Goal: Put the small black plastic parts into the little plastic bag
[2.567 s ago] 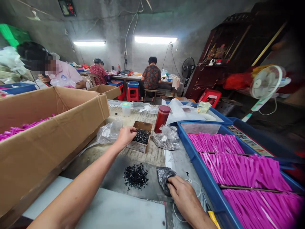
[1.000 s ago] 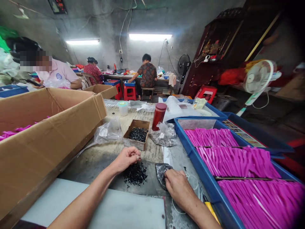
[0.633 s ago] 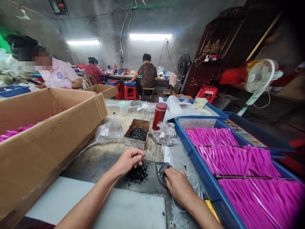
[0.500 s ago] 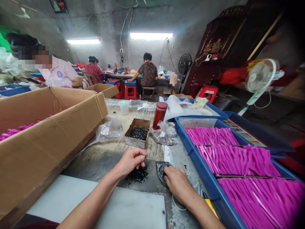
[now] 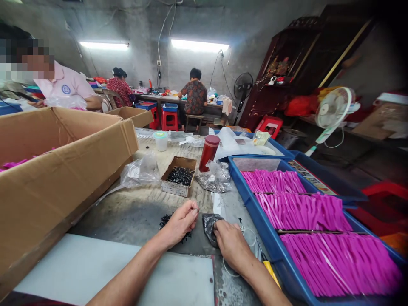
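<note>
My left hand (image 5: 181, 221) rests with curled fingers on a heap of small black screws (image 5: 165, 219) on the dark mat, covering most of the heap. Whether it grips any screws is hidden. My right hand (image 5: 230, 243) lies just to the right and presses on a crumpled dark plastic bag (image 5: 209, 224). Beyond the hands, a small cardboard box (image 5: 178, 181) holds more black screws. A clear bag of silvery parts (image 5: 213, 179) lies beside that box.
A large cardboard box (image 5: 63, 170) with pink pieces fills the left. Blue trays (image 5: 255, 204) of magenta strips (image 5: 302, 210) line the right. A red flask (image 5: 208, 153), a white cup (image 5: 160, 140) and a white board (image 5: 111, 272) are near. Other people work behind; a fan (image 5: 331, 111) stands right.
My left hand came back from the small screw box to the heap and settled onto it, moving towards my right hand. The right hand stayed on the dark bag.
</note>
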{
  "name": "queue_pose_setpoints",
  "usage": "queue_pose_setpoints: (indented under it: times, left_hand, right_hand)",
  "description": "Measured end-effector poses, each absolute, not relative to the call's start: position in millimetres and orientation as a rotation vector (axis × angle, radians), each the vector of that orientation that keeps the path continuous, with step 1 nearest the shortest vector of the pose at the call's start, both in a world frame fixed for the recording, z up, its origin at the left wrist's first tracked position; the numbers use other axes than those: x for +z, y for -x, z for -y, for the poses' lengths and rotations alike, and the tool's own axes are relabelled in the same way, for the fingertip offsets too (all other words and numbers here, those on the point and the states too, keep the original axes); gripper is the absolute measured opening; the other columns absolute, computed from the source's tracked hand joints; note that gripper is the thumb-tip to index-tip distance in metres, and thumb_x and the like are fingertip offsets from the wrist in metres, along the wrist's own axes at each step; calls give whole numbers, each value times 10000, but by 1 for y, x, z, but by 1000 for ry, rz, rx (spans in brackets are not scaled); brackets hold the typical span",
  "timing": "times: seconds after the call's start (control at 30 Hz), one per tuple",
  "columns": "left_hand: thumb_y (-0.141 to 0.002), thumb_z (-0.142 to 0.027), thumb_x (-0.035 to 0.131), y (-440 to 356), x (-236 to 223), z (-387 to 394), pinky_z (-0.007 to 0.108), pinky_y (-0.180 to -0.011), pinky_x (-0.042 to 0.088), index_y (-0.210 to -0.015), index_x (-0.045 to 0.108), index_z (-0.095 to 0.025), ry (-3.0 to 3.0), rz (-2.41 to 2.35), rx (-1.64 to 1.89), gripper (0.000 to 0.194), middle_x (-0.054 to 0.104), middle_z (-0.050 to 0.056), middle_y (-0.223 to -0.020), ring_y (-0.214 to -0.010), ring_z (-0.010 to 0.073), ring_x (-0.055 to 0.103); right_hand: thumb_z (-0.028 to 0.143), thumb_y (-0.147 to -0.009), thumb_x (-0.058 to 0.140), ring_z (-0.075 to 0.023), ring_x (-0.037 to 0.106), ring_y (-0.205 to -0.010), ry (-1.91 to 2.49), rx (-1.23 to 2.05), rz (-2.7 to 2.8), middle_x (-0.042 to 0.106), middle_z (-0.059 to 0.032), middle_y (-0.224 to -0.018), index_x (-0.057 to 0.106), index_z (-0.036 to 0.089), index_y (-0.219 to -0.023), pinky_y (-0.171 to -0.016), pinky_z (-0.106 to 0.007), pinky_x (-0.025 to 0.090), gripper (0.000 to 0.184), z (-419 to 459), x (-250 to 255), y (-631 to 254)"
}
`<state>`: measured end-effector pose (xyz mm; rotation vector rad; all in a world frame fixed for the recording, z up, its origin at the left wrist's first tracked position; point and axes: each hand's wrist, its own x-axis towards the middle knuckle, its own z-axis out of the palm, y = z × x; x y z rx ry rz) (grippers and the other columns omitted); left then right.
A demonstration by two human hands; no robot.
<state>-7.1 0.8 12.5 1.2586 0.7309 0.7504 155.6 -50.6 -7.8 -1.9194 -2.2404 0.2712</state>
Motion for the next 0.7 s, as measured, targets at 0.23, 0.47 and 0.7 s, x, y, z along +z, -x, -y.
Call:
queue_pose_setpoints:
  times: [0.23, 0.47, 0.7]
  left_hand:
    - [-779, -409, 405, 8, 1, -1, 144, -407, 217, -734, 355, -179, -1277, -682, 715, 240, 294, -71, -554, -460, 51, 269]
    - [-718, -287, 484, 7, 2, 0, 150, -400, 212, -646, 430, -141, -1369, -783, 707, 171, 313, -72, -512, -440, 42, 256]
    - [-642, -211, 511, 6, -1, 2, 139, -344, 229, -628, 507, -115, -1225, -879, 671, 96, 459, -42, -490, -383, 38, 362]
  right_hand:
    - [49, -761, 345, -169, 553, -747, 1773, 330, 2131, 621, -45, -761, 530, 149, -784, -664, -282, 337, 212, 51, -14, -158]
    - [52, -728, 365, -182, 563, -754, 1675, 306, 2105, 627, -52, -797, 577, 172, -891, -665, -295, 372, 293, 52, -19, -164]
    - [153, -724, 433, -179, 568, -698, 1649, 484, 1788, 641, -29, -717, 600, 188, -749, -636, -271, 399, 172, 60, -3, -161]
